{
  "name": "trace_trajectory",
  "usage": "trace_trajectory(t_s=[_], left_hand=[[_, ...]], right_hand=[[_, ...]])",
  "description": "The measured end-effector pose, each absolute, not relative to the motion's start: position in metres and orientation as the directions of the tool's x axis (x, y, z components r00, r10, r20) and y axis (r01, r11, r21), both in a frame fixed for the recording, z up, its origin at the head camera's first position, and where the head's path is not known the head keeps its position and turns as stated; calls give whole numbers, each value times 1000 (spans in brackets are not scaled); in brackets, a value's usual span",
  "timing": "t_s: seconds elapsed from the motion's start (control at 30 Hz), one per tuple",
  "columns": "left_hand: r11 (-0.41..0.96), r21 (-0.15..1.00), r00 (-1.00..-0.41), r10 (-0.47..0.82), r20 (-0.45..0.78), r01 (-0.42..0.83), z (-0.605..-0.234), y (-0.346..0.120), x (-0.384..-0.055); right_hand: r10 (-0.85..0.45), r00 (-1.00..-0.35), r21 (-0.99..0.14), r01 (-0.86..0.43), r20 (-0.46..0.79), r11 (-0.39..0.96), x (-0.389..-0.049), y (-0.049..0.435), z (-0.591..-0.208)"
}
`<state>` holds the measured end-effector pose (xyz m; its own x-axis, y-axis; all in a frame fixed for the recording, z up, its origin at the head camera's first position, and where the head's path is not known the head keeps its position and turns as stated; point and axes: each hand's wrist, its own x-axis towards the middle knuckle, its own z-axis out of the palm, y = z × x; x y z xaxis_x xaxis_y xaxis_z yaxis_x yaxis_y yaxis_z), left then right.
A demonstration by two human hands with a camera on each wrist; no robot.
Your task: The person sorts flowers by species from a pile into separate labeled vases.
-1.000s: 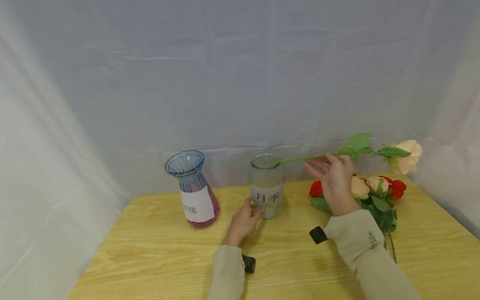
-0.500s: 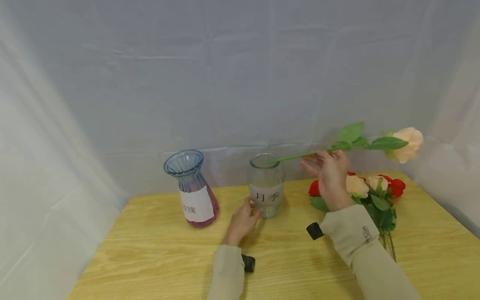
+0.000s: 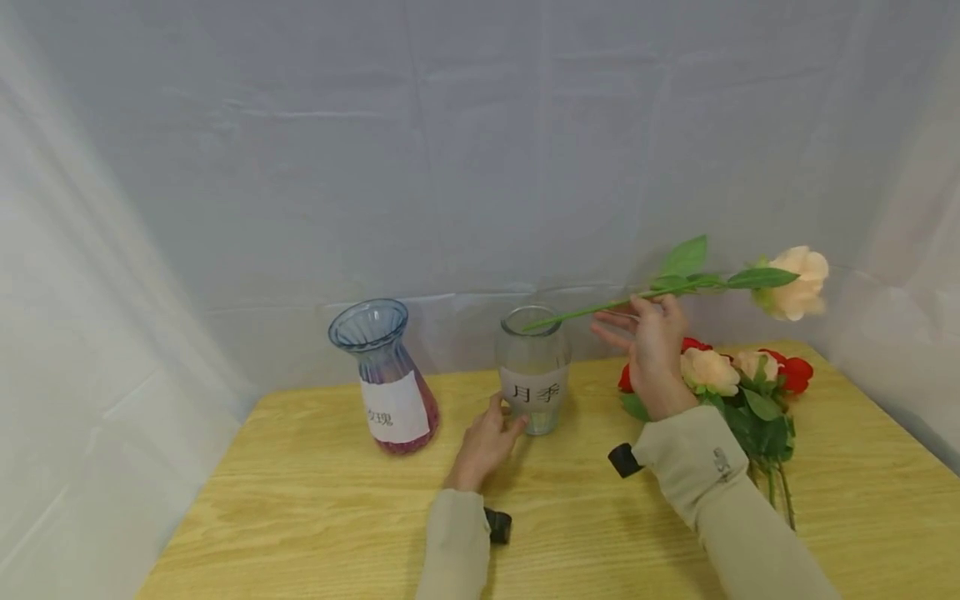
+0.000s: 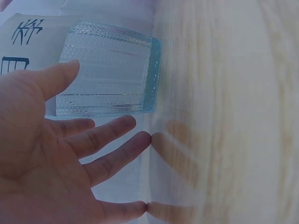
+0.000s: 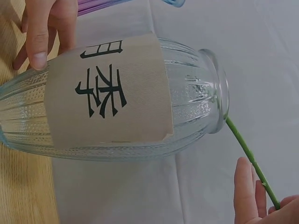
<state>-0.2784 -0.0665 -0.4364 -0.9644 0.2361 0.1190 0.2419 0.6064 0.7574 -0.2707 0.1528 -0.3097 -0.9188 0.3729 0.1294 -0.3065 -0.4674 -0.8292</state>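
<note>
My right hand (image 3: 657,354) pinches the green stem of a peach artificial rose (image 3: 795,283) between thumb and fingers. The rose slants, bloom up to the right. Its lower stem tip lies inside the mouth of a clear glass vase (image 3: 532,358) with a white label in black characters. In the right wrist view, the stem (image 5: 252,158) crosses the vase rim. My left hand (image 3: 483,446) rests against the lower left side of that upright vase. The left wrist view has its fingers (image 4: 107,165) extended, thumb over the glass; two fingertips reach the tabletop.
A blue and pink glass vase (image 3: 375,358) with a white label stands left of my left hand. Red and peach roses (image 3: 757,400) lie in a bunch at the right, stems toward me. A pale sheet (image 3: 480,167) hangs behind the wooden table (image 3: 337,517).
My right hand has moved left with the rose; the stem tip went from the rim into the vase's mouth and the bloom rose. My left hand and both vases stayed put.
</note>
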Motion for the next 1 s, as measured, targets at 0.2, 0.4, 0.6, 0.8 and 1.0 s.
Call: trace_trajectory(t_s=[0.2,0.4,0.6,0.8,1.0], left_hand=[[608,756,-964,238,116,242,-436,-66,-278],[605,757,-963,245,115,244,-435,-66,-277],[616,747,-962,246,120,250,-434,-66,-277],[620,743,-961,249,118,252,-434,-66,-277],[622,741,-962,247,119,251,-435,-67,-278]], right_hand=[[354,-924,-859,-293,142,-420,-272,150,-311],[350,-925,-891,-276,145,-361,-273,146,-310],[350,-919,-900,-300,184,-315,-277,140,-312],[333,-918,-922,-303,214,-241,-280,137,-314],[312,-923,-936,-295,227,-192,-284,135,-314]])
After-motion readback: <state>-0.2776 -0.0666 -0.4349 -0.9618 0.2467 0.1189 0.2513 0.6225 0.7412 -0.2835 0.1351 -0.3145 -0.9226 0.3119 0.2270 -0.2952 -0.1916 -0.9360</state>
